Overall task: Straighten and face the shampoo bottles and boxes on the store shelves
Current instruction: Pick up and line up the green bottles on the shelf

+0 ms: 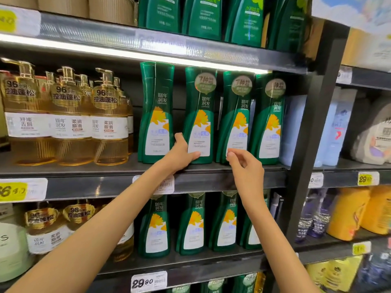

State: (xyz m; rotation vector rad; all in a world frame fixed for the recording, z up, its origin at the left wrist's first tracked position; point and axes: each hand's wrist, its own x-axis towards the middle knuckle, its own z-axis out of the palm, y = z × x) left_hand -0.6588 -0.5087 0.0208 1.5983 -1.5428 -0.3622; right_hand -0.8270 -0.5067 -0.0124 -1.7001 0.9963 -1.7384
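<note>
Several green shampoo bottles stand upright in a row on the middle shelf (211,169), labels facing out. My left hand (182,153) grips the base of the second green bottle (200,106), thumb across its white label and fingers round its left side. My right hand (243,166) hovers just in front of the lower part of the third green bottle (237,115), fingers loosely curled and holding nothing. The first green bottle (155,106) and the fourth green bottle (269,119) stand untouched.
Amber pump bottles (69,119) fill the left of the same shelf. More green bottles (190,225) stand on the shelf below and on the one above. A dark upright post (313,132) divides off the right bay of blue, grey and yellow refill packs.
</note>
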